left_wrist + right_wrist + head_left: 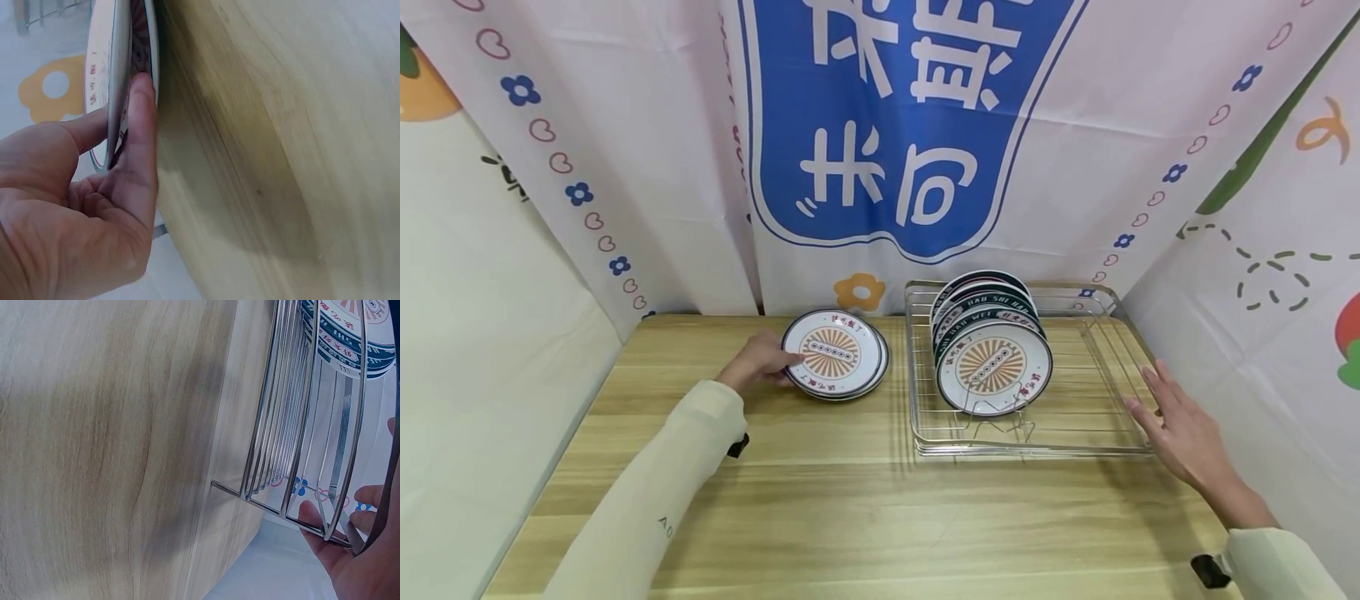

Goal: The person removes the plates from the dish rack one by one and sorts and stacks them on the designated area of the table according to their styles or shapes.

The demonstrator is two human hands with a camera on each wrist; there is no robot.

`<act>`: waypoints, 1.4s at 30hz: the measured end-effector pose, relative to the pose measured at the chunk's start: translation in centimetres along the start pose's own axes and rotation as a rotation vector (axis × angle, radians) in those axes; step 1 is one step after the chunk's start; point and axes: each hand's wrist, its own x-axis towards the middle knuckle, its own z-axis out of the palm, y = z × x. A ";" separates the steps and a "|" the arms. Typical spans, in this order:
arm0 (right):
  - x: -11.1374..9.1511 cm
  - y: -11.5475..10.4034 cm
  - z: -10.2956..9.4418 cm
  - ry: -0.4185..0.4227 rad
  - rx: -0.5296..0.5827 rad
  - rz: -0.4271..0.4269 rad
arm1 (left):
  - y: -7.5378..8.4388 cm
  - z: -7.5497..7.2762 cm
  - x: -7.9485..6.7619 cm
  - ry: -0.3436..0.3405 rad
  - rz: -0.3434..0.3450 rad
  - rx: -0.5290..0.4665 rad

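Observation:
My left hand (763, 360) pinches the left edge of a round white plate (831, 352) with an orange sunburst and red lettering. The thumb lies on its face, while the fingers reach underneath, between it and another plate (154, 50) below. To the right, a wire dish rack (1037, 451) holds several plates (994, 369) standing on edge, some with dark green rims. My right hand (1187, 437) rests against the rack's right side with its fingers extended. In the right wrist view, fingertips (309, 514) show behind the rack's wires.
The rack stands on a wooden table (850, 517) near its back edge. A printed white curtain (685, 167) with a blue sign hangs behind. White fabric (1270, 350) closes off the right side and more fabric (482, 333) the left.

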 end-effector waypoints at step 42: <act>0.1 0.0 -0.1 -0.007 0.018 0.010 | 1.8 0.8 -0.1 0.141 0.079 0.834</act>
